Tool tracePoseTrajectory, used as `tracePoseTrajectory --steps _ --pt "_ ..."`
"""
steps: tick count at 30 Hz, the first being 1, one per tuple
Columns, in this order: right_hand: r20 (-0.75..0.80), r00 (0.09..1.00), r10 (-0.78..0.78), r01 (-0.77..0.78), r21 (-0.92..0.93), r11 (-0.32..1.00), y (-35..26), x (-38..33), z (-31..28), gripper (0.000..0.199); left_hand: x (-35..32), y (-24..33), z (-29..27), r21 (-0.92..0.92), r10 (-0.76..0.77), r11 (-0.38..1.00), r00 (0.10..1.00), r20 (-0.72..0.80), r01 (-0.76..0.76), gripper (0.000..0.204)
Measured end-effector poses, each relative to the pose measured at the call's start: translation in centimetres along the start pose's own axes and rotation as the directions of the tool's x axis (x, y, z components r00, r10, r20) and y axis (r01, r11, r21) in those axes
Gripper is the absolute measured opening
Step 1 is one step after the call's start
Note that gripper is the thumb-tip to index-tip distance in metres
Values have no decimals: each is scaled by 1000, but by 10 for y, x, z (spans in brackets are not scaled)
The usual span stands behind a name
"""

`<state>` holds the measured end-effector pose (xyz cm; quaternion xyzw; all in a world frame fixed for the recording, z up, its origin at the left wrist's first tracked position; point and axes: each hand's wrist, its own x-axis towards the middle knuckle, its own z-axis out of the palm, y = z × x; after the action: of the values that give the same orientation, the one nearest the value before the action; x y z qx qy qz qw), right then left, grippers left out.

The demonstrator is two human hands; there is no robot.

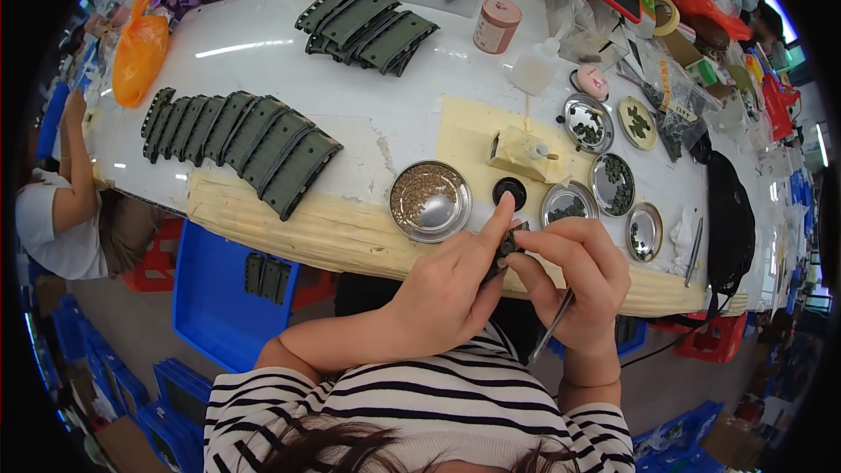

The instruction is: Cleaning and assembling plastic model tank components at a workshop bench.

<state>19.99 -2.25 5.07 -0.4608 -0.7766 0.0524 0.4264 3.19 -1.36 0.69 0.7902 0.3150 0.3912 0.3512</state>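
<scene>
Close to the table's front edge, both my hands meet at a small dark green part [505, 250]. My left hand [442, 285] grips it from the left, with the index finger stretched out along it. The fingertips of my right hand [578, 271] pinch the other side, and metal tweezers [551, 329] rest within the same hand, pointing down. Fingers hide much of the part. Just beyond them are a small round black dish [509, 182] and a metal dish [454, 213] of tiny copper-coloured pieces. A metal dish with small green parts [569, 209] stands beyond my right hand.
More small dishes with dark green pieces [618, 182] stand on the right, beside another pair of tweezers [694, 252]. A yellow block [524, 156] sits behind. Overlapping dark green panels [245, 140] lie left; a blue bin [210, 289] is below. Another person [66, 219] sits far left.
</scene>
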Motion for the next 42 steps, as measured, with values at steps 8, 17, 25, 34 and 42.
tracePoseTrajectory --steps 8,17,25,34,42 --pt "50 999 11 -14 72 997 2 3 -1 27 -1 0 0 -5 -2 1000 1000 16 2 73" --pt "-7 998 68 -68 52 996 -5 2 -9 30 0 -3 -4 -482 -128 865 990 53 138 51" --pt "-33 998 51 -48 85 995 0 2 -7 29 -7 -5 -14 -743 -194 634 974 115 214 43" --pt "-59 997 46 -40 99 994 0 -1 2 26 -14 -10 -13 -513 -130 845 989 76 150 43" --pt "-90 995 -34 32 -28 999 2 -5 8 26 -12 -6 -7 -318 -107 943 994 -11 99 40"
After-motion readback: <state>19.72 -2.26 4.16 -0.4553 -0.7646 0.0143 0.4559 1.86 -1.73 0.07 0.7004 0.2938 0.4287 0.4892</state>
